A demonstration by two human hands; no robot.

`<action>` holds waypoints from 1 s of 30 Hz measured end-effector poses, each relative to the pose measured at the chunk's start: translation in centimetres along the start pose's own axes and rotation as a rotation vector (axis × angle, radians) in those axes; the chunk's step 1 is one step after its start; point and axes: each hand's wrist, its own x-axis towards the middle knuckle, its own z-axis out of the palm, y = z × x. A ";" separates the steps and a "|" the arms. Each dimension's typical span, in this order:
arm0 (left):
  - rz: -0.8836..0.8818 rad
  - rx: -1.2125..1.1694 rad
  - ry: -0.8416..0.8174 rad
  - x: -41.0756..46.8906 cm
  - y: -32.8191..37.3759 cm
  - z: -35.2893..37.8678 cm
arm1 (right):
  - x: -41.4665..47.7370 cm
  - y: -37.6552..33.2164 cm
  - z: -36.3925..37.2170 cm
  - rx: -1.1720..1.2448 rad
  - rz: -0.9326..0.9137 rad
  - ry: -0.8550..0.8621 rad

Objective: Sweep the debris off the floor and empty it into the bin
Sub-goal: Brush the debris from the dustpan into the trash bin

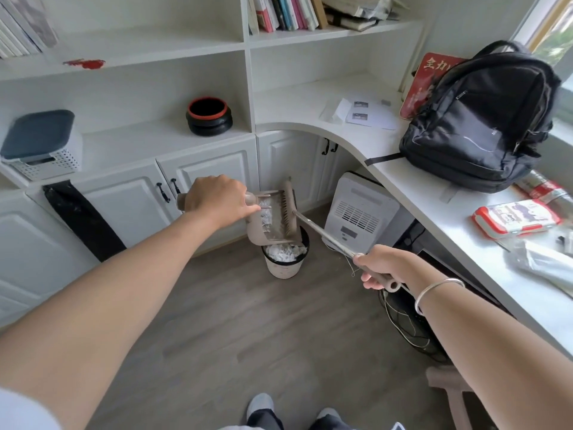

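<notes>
My left hand (217, 201) grips the handle of a taupe dustpan (263, 226), which is tipped over a small round bin (283, 268) on the wood floor. White paper scraps (266, 217) lie in the pan, and more white scraps (285, 252) fill the bin. My right hand (383, 268) grips the end of a broom's metal handle (322, 234). The broom head (290, 209) lies inside the dustpan's mouth, bristles against the scraps.
White cabinets (124, 200) stand behind the bin, and a white appliance (361, 209) sits to its right under a curved desk (403, 181). A black backpack (483, 119) rests on the desk. A fan and cables (409, 324) lie on the floor under my right arm.
</notes>
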 end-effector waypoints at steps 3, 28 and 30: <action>0.003 0.010 0.003 0.2 -0.1 -0.3 | 1.0 -0.2 1.0 0.061 -0.009 0.006; 0.138 0.111 0.023 2.2 -0.5 -1.0 | 1.6 8.1 -2.5 -0.320 -0.061 0.393; 0.170 0.127 0.012 1.9 -0.5 -0.9 | 1.7 7.8 -2.1 -0.322 -0.099 0.417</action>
